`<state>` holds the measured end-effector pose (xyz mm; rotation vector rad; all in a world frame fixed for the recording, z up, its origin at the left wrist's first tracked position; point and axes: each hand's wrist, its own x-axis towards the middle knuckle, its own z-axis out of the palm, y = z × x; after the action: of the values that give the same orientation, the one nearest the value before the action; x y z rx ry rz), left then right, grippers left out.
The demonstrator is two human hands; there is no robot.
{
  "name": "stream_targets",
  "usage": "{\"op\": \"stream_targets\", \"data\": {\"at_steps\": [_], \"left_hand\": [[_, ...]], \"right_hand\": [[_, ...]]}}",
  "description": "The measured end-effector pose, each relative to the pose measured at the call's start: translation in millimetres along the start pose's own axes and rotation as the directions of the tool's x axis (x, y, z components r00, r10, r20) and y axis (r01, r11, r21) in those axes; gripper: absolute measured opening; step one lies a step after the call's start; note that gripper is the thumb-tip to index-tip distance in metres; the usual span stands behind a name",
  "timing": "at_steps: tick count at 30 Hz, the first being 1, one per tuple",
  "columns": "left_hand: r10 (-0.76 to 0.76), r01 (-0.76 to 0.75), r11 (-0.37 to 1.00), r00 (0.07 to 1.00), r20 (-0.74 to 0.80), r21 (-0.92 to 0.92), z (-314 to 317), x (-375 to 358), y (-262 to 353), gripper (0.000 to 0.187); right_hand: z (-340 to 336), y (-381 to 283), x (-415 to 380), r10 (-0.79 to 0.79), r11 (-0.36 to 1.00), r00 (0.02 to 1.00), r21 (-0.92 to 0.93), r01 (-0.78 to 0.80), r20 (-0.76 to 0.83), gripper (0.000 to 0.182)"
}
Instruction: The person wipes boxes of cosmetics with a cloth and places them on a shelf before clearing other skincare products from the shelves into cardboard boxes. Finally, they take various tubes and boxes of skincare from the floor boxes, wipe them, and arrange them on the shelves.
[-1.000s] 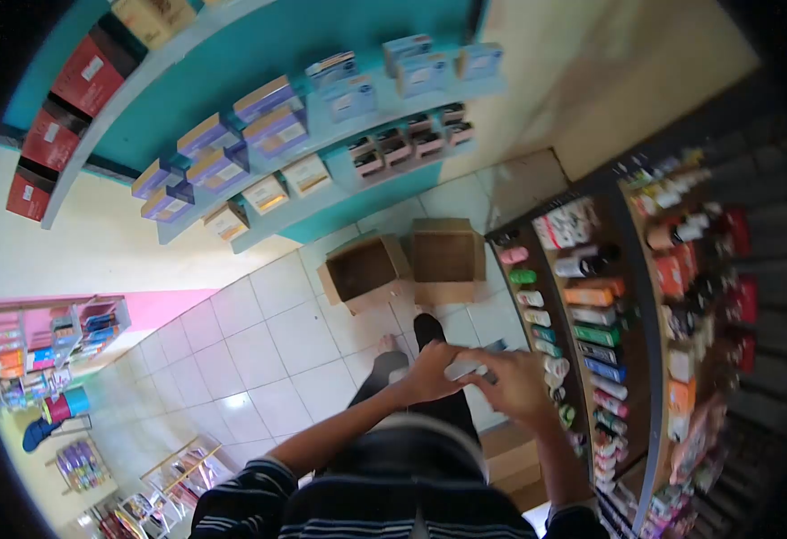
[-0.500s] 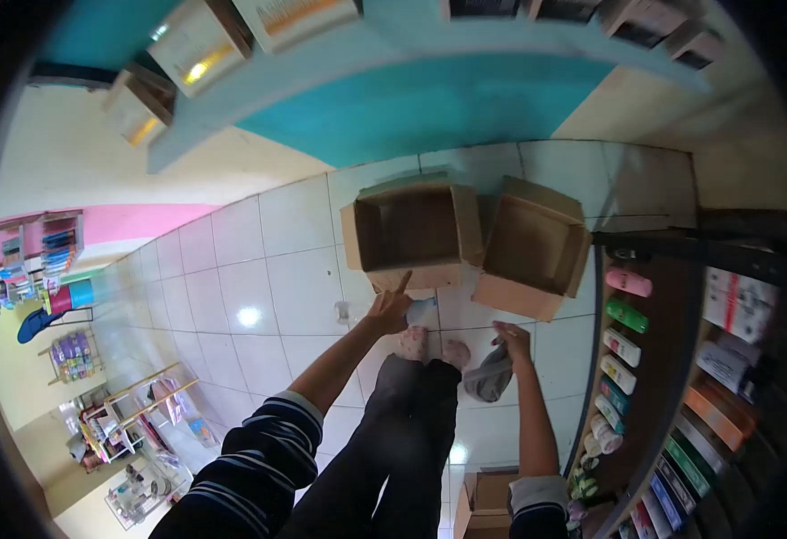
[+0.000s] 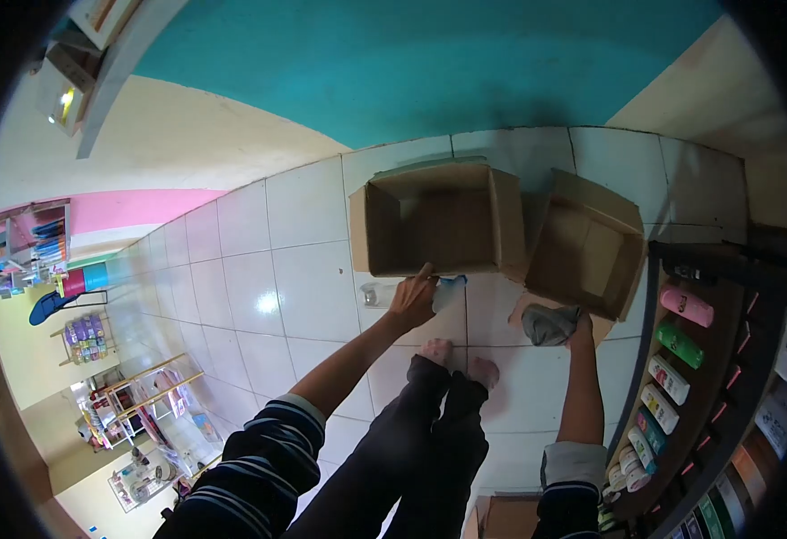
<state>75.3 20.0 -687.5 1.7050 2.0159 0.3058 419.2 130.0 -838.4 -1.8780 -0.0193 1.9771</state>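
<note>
My left hand (image 3: 416, 298) is closed around a clear object that looks like a bottle, with a light blue part (image 3: 450, 289) showing on its right and a see-through end (image 3: 376, 294) on its left. Its index finger reaches to the front edge of an open cardboard box (image 3: 512, 216); the palm side is hidden. A crumpled grey cloth (image 3: 549, 324) is in my right hand (image 3: 580, 329), over the front flap of a second open cardboard box (image 3: 595, 269). The insides of both boxes look bare.
Shelves with several bottles (image 3: 681, 345) stand close on the right. Another cardboard box (image 3: 512, 517) sits near my legs at the bottom. A teal and cream wall (image 3: 429, 81) rises behind the boxes. White tiles (image 3: 308, 278) stretch left towards racks of goods (image 3: 88, 341).
The view has tilted down and closer to the boxes. My right hand has brought the cloth forward to the right box's flap. My left index finger, earlier extended, now rests at the left box's edge.
</note>
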Motion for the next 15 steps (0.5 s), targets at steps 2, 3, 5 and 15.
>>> {"op": "stream_targets", "data": {"at_steps": [2,3,5,15], "left_hand": [[-0.025,0.025,0.999,0.999,0.029,-0.027,-13,-10,12,0.025],[-0.077,0.079,0.996,0.995,0.056,-0.034,-21,-15,16,0.025],[-0.069,0.069,0.997,0.998,0.004,-0.036,-33,-23,17,0.033],[-0.145,0.152,0.986,0.985,0.094,-0.068,-13,-97,-1,0.029]], "right_hand": [[-11,1,-23,-0.074,0.997,0.997,-0.038,0.072,-0.038,0.082],[-10,1,-33,0.037,0.995,0.996,-0.094,-0.045,-0.079,0.085],[-4,-10,-45,0.126,0.979,0.985,-0.143,-0.142,-0.115,0.087],[-3,17,20,-0.128,0.974,0.974,-0.159,0.159,0.189,0.069]]}}
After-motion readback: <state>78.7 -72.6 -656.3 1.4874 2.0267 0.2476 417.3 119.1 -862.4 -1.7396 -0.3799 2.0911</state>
